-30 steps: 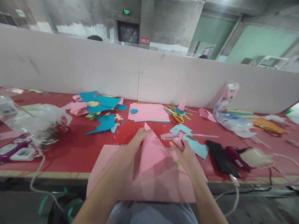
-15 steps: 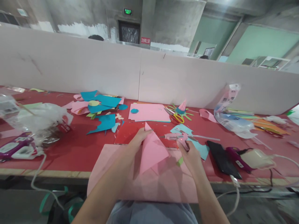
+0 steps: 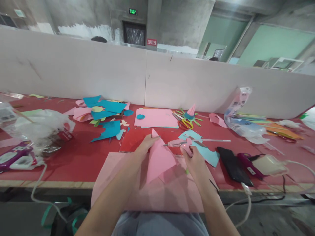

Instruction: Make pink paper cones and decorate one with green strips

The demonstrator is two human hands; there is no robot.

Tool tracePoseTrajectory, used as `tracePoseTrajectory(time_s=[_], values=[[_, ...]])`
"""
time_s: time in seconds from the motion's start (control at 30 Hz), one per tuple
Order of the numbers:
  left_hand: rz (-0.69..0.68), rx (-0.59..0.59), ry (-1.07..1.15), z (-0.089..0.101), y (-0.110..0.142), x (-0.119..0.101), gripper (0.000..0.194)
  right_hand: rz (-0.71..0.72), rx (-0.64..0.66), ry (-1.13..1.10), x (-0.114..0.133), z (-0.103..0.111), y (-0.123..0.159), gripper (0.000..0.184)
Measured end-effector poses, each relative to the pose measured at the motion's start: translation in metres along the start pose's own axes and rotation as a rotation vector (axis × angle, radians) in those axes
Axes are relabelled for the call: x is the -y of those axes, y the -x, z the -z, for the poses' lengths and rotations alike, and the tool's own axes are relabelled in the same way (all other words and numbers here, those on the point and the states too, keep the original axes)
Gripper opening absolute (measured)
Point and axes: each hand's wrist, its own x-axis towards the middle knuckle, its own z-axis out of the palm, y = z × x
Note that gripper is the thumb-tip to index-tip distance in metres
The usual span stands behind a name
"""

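While the left hand (image 3: 147, 143) pinches the pink cone (image 3: 159, 160), its long axis runs forward, tip beyond the fingers (image 3: 149, 140). The right hand (image 3: 195, 158) grips a leftward-pointing glue gun (image 3: 188, 143).

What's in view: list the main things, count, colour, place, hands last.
Paper cone: one, pink, front centre
Glue gun: one, pink, beside cone
Paper stack: one, mostly pink, back centre
Scissors: one pair, yellow-handled, beside stack
Paper scraps: several, multicoloured, back left
Plastic bags: several, translucent, both sides
Tabletop: one, red, lower half
Partition: one, white, behind tabletop
Exit sign: one, green, background
Left hand: one, bare, holding cone
Right hand: one, bare, gripping glue gun
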Motion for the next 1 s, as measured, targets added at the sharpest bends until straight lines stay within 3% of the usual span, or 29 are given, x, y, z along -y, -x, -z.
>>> tracePoseTrajectory(time_s=[0.17, 0.5, 1.0], values=[[-0.004, -0.009, -0.004, 0.002, -0.028, 0.009, 0.029, 0.001, 0.022, 0.055, 0.009, -0.003, -0.005, 0.044], [-0.047, -0.028, -0.076, 0.005, -0.031, 0.014, 0.029, 0.077, 0.007, 0.095, 0.001, -0.015, -0.013, 0.044], [-0.042, 0.013, -0.021, 0.005, -0.028, 0.014, 0.032, 0.103, 0.003, 0.15, -0.014, -0.011, 0.002, 0.046]])
